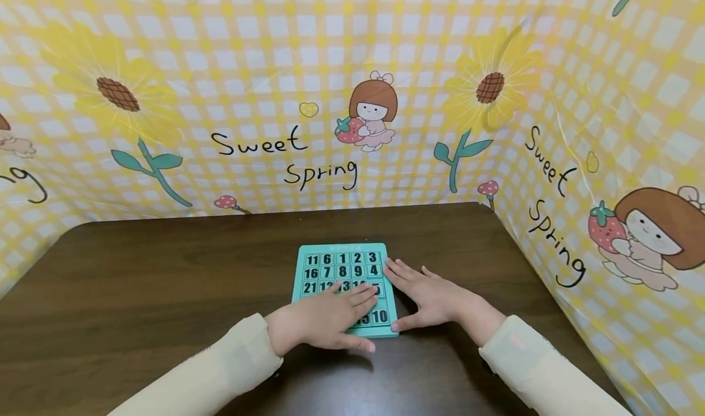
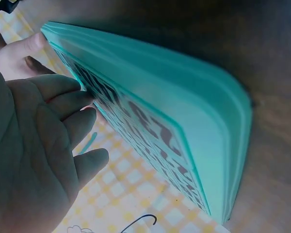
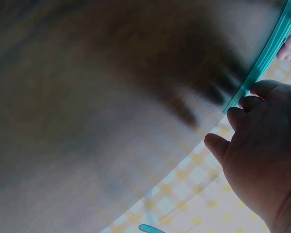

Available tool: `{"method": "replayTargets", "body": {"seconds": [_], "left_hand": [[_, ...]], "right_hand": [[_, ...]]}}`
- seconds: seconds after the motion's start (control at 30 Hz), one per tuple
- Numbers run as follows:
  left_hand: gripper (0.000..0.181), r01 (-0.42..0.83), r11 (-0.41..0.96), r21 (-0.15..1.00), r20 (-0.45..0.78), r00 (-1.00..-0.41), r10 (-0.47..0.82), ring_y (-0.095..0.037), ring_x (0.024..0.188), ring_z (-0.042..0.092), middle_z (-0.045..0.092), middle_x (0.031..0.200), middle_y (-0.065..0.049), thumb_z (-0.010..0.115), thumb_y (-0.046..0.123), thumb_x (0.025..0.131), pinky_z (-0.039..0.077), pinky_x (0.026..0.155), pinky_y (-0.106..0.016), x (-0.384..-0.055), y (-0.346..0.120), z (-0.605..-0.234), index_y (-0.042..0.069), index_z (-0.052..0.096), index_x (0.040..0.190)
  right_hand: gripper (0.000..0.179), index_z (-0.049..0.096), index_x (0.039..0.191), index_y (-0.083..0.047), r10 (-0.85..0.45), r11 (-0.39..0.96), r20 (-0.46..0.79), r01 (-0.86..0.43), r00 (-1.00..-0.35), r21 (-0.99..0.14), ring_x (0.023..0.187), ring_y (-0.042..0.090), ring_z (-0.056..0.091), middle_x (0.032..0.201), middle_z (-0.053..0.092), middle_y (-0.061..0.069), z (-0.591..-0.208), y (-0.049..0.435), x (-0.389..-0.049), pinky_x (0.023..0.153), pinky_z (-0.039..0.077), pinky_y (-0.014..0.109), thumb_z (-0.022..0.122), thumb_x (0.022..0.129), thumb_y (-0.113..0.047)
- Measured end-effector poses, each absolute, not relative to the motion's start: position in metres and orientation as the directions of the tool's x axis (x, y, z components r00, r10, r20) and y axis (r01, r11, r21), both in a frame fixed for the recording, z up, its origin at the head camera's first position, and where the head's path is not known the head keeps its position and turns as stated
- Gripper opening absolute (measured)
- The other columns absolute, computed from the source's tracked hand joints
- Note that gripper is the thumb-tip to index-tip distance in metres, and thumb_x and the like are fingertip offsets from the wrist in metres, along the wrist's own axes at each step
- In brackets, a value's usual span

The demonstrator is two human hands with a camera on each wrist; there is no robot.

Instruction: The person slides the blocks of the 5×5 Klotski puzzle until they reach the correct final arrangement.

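Yellow-checked cloth (image 1: 264,49), sunflower-printed, rises beyond both hands; dark wooden table (image 1: 165,269) beneath them. Left hand (image 1: 327,321): palm down, fingers extended, thumb spread, lying over the near part of a turquoise number puzzle (image 1: 341,248), hiding several tiles (image 1: 343,272). Right hand (image 1: 432,297): fingers extended, slightly apart, thumb wide; fingertips and thumb at the puzzle edge beside it. Puzzle lies flat beneath left hand, just left of right; bold black numerals, far row 11, 6, 1, 2, 3.

On my head feed, a turquoise number puzzle (image 1: 301,270) lies flat on the dark table (image 1: 165,281); I read 11, 6, 1, 2, 3 along the top row (image 1: 342,259), lower tiles (image 1: 380,317) partly hidden.
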State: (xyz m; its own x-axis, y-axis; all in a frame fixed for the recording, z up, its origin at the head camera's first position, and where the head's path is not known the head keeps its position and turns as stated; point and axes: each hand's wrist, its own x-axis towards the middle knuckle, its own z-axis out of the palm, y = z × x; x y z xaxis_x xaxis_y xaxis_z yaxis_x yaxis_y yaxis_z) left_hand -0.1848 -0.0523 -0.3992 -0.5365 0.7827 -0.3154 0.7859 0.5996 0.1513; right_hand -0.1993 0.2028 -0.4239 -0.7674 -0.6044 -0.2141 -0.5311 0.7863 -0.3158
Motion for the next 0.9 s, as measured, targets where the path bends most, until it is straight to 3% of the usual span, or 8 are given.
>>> {"method": "replayTargets", "body": {"seconds": [0.37,0.9], "left_hand": [[0.090,0.785,0.606,0.128,-0.318,-0.546,0.775,-0.016,0.156,0.008,0.008,0.169,0.002,0.034,0.074,0.094,0.017,0.123,-0.055,-0.195,-0.051,-0.401,0.015,0.019,0.160],[0.092,0.868,0.484,0.110,-0.264,-0.444,0.856,-0.016,0.156,0.012,0.013,0.168,-0.001,0.035,0.075,0.093,0.021,0.122,-0.056,-0.160,-0.056,-0.400,0.013,0.021,0.160]], "right_hand": [[0.107,0.008,0.161,-0.016,-0.604,0.788,-0.218,-0.534,-0.767,-0.306,0.156,0.025,0.005,0.169,-0.001,0.001,-0.423,0.203,-0.200,0.120,0.013,0.065,0.062,0.085,-0.069],[0.106,0.010,0.161,-0.015,-0.601,0.791,-0.212,-0.535,-0.770,-0.298,0.156,0.026,0.005,0.169,0.001,0.002,-0.424,0.203,-0.200,0.119,0.014,0.066,0.062,0.085,-0.068]]}}
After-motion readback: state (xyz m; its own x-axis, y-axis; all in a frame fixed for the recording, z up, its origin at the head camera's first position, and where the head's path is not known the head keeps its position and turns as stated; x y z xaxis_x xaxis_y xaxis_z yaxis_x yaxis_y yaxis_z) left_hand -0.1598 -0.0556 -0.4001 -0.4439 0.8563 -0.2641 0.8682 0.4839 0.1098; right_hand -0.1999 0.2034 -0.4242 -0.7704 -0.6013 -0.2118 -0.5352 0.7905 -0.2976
